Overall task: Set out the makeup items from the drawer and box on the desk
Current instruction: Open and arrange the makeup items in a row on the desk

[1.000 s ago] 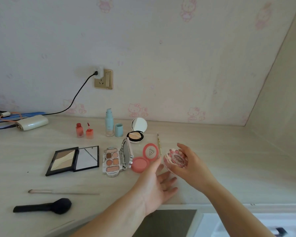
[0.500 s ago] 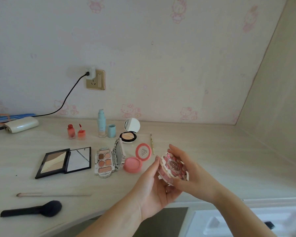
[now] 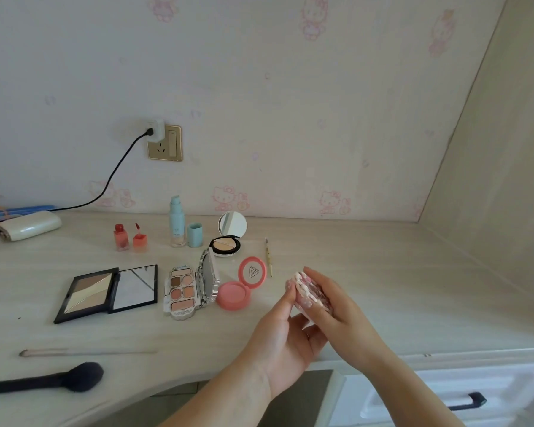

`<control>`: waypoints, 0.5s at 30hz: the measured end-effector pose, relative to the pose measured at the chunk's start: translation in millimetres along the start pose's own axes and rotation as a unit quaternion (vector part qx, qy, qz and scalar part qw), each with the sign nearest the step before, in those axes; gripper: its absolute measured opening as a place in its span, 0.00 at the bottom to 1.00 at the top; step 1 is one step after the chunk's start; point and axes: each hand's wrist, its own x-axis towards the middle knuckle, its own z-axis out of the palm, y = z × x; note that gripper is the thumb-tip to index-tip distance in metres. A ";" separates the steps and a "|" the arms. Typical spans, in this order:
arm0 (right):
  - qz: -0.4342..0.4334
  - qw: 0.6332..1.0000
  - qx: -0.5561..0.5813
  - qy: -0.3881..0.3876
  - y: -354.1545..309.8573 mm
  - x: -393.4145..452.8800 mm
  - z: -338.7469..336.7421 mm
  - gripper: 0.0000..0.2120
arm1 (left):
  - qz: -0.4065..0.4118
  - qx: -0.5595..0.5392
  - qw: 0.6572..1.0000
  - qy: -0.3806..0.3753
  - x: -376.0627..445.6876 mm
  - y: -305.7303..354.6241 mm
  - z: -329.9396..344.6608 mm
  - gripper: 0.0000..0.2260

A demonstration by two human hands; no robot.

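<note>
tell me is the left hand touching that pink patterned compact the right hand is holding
Touching. In the head view the left hand has its fingertips pressed against the edge of the pink patterned compact, while the right hand grips it from the other side.

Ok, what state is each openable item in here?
Black rectangular contour palette: open, flat.
Ornate silver eyeshadow palette: open, lid upright.
Round pink blush compact: open.
Round black powder compact: open, mirror up.
Pink-and-white round case: held by left hand and right hand; open or shut unclear.
</note>
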 end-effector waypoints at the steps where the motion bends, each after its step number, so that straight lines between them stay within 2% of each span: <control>1: 0.010 0.999 0.037 0.016 1.9 0.6 -1.5 0.18 | -0.001 -0.002 1.000 0.004 1.0 0.4 -0.8 0.22; 4: 0.074 0.968 0.216 0.100 8.3 5.9 -11.0 0.24 | -0.013 -0.019 1.000 0.021 1.8 1.8 -2.5 0.25; 6: 0.114 0.938 0.298 0.134 9.6 9.8 -14.9 0.23 | -0.014 -0.014 0.999 0.038 2.4 2.4 -1.6 0.25; 10: 0.171 0.840 0.475 0.199 13.1 20.4 -18.4 0.23 | -0.001 0.010 0.995 0.099 5.6 3.9 -3.0 0.20; 12: 0.186 0.811 0.511 0.216 15.6 26.1 -20.3 0.22 | 0.004 0.009 0.993 0.121 5.1 5.8 -4.4 0.16; 15: 0.201 0.796 0.526 0.223 21.7 33.2 -20.2 0.19 | 0.001 0.028 0.991 0.134 3.3 8.4 -4.7 0.11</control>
